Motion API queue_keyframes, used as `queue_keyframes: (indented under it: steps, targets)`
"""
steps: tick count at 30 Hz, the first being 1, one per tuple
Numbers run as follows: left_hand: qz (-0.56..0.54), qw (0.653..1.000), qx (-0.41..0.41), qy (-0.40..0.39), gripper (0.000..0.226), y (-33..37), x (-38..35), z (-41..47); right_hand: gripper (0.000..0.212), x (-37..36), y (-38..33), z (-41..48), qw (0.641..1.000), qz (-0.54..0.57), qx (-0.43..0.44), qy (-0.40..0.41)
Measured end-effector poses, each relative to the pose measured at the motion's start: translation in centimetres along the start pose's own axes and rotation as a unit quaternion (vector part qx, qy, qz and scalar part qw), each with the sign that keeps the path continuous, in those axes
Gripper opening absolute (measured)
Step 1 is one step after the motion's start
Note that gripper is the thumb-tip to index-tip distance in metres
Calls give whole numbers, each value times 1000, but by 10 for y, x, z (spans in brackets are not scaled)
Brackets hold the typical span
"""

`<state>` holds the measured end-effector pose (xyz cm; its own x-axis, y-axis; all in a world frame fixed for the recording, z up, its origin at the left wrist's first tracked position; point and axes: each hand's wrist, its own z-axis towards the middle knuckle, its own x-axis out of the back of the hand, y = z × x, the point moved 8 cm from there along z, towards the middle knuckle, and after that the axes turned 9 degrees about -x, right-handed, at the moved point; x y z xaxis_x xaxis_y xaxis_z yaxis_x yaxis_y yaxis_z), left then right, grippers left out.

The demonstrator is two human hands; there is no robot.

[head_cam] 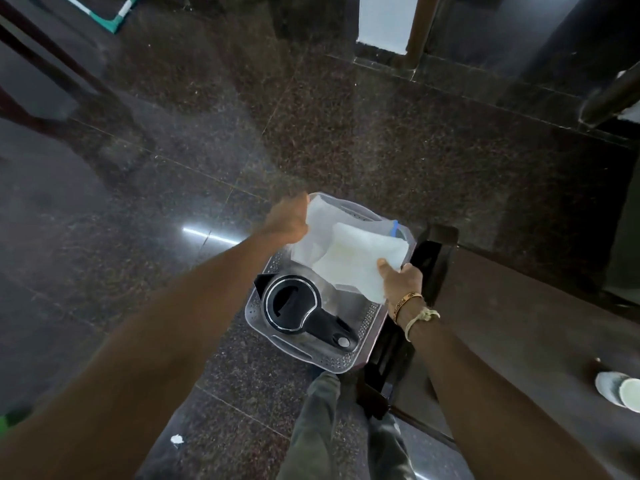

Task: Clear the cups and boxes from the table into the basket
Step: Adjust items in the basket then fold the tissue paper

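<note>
A clear perforated plastic basket (349,358) stands on the dark floor beside the table. Inside it sits a black kettle (298,306) seen from above. Over the far half of the basket I hold a white box in a thin translucent bag (356,258). My left hand (287,220) grips the bag's far left edge. My right hand (401,278) pinches the near right corner of the box, thumb on top. A pale paper cup (620,389) lies on its side at the table's right edge.
The dark wooden table (512,306) runs along the right, its corner against the basket. My legs (322,427) stand just below the basket. Polished granite floor (173,202) spreads left. Dark chair legs (52,81) are at the far left, a small white scrap (177,439) near my feet.
</note>
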<state>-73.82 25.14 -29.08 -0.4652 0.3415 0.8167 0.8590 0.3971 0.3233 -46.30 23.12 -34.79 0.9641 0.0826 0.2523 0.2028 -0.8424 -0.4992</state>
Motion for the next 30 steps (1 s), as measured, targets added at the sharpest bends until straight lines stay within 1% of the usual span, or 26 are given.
queue_keyframes:
  steps: [1,2,4,7,10,12,14,17,18,20,22,23,24,25,26,27,29,30]
  targets:
    - [21,1000,-12,-5,49,-1,-4,5,47,-6,3,5,1000,-18,-3,5]
    - [37,999,-22,-9,51,-3,-9,10,45,-10,4,9,999,-34,-1,13]
    - [59,997,-39,-11,52,-7,-17,19,32,-17,5,17,998,-62,8,29]
    - [110,990,-86,-15,53,-6,-28,30,34,-23,4,25,993,-106,17,55]
    - [192,974,-120,0,52,-6,-35,34,32,-26,6,33,991,-121,10,64]
    - [203,973,-108,0,53,-10,-39,36,31,-26,7,35,989,-130,6,71]
    - [183,978,-94,-23,54,-11,-42,37,32,-23,9,33,986,-139,9,86]
    - [178,978,-94,-59,48,-8,-43,42,33,-20,12,31,986,-129,-3,102]
    - [174,979,-78,-76,51,-10,-44,43,37,-20,14,30,987,-116,-14,107]
    - [173,977,-41,-115,65,-17,-49,42,46,-23,16,30,989,-85,-36,115]
    - [172,970,-23,-169,76,-15,-59,40,50,-27,16,30,990,-58,-45,117]
    - [157,966,-12,-203,75,-11,-66,37,50,-29,16,30,991,-51,-46,118]
    - [125,966,5,-226,66,-9,-73,35,50,-29,17,31,991,-48,-48,119]
    - [84,970,25,-229,55,-7,-77,35,49,-29,18,31,990,-48,-49,121]
    - [49,975,36,-216,47,-6,-77,37,46,-29,20,31,990,-49,-50,120]
    - [40,980,22,-193,46,-3,-74,40,44,-29,21,31,991,-50,-50,117]
    - [66,989,-40,-128,42,2,-64,47,41,-29,22,30,992,-50,-47,111]
    - [72,989,-65,-110,40,2,-63,49,41,-28,22,29,991,-47,-46,113]
